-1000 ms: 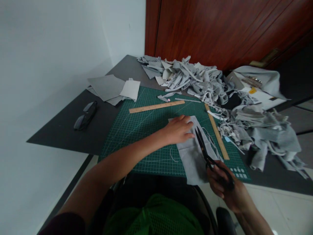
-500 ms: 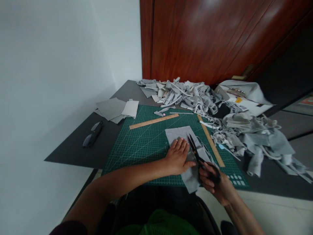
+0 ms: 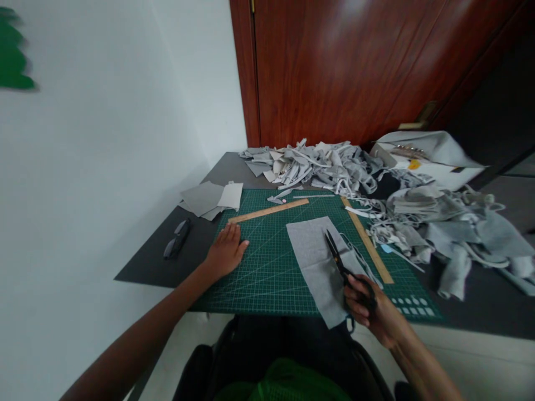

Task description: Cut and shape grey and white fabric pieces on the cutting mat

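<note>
A grey fabric piece [image 3: 314, 257] lies on the green cutting mat [image 3: 271, 273], its near end hanging over the table edge. My right hand [image 3: 368, 311] grips black scissors [image 3: 340, 264] whose blades rest on the fabric's right side. My left hand [image 3: 225, 253] lies flat and open on the mat's left edge, apart from the fabric. A wooden ruler [image 3: 268, 211] lies across the mat's far side, and a second wooden ruler [image 3: 368, 243] runs along its right side.
A heap of grey fabric scraps [image 3: 317, 164] covers the back of the dark table, and more scraps [image 3: 451, 228] spread to the right. Cut grey squares [image 3: 209, 197] and black glasses [image 3: 176, 238] lie left of the mat. A wooden door stands behind.
My left hand has lifted off the fabric and moved left to the mat's edge. The right hand still holds the scissors on the fabric. The view has tilted upward.
</note>
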A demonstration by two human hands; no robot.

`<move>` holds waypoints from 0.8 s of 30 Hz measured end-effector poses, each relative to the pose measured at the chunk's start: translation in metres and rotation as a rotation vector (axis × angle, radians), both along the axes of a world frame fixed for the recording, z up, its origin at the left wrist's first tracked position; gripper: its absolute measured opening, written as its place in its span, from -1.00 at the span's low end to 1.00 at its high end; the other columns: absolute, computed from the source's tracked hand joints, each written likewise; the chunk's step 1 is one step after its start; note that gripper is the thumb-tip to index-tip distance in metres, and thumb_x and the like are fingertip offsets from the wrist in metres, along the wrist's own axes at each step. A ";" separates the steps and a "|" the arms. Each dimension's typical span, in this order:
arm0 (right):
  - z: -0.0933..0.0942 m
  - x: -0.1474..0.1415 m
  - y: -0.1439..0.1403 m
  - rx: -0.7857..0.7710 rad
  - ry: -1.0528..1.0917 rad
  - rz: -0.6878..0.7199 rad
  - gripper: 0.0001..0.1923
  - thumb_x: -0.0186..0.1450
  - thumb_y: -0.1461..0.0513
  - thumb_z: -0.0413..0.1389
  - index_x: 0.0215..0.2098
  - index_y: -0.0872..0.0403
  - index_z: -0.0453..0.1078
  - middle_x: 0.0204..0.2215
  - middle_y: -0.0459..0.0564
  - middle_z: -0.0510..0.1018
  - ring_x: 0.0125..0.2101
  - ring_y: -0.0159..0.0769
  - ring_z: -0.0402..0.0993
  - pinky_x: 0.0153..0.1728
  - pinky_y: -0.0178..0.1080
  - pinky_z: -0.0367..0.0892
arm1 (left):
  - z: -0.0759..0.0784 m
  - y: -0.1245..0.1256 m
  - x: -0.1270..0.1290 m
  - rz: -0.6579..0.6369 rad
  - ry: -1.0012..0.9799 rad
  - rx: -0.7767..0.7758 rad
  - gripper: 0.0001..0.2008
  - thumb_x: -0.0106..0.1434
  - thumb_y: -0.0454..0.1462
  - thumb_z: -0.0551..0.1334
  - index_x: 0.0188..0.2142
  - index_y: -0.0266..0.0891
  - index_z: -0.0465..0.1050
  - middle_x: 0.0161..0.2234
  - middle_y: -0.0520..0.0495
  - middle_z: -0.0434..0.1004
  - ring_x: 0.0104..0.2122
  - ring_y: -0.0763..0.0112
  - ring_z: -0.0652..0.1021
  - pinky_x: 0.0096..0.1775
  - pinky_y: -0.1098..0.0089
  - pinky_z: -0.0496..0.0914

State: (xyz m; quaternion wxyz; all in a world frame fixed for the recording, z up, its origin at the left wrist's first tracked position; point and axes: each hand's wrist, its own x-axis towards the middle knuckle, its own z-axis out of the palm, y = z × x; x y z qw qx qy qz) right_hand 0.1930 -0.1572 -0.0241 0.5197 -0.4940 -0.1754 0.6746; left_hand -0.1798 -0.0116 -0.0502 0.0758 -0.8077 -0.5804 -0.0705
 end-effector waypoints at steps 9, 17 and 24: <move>-0.009 0.008 0.003 0.055 0.116 0.053 -0.46 0.06 0.05 0.53 -0.37 0.00 0.26 -0.61 -0.29 0.33 -0.74 -0.60 0.07 -0.80 -0.52 0.01 | 0.021 0.002 -0.008 0.091 0.023 0.317 -0.44 0.50 -0.18 0.00 0.34 -0.54 0.29 0.44 -0.58 0.08 0.47 -0.35 0.00 0.36 -0.30 0.04; -0.020 0.032 0.004 0.126 0.416 0.134 -0.64 0.16 0.13 0.46 -0.22 0.07 0.44 -0.58 -0.23 0.36 -0.72 -0.61 0.03 -0.80 -0.55 0.05 | 0.020 -0.007 0.101 -0.655 -0.083 0.039 -0.30 0.43 0.07 0.21 0.47 -0.02 0.13 0.52 -0.22 -0.02 0.51 -0.11 -0.08 0.41 -0.18 0.04; -0.023 0.030 0.001 0.169 0.405 0.077 -0.67 0.22 0.10 0.40 -0.22 0.04 0.39 -0.56 -0.25 0.31 -0.71 -0.62 0.03 -0.77 -0.56 0.04 | 0.018 0.030 0.169 -0.638 -0.197 -0.189 -0.28 0.34 0.19 0.24 0.34 -0.13 0.36 0.42 -0.24 0.25 0.45 -0.09 0.17 0.41 -0.09 0.08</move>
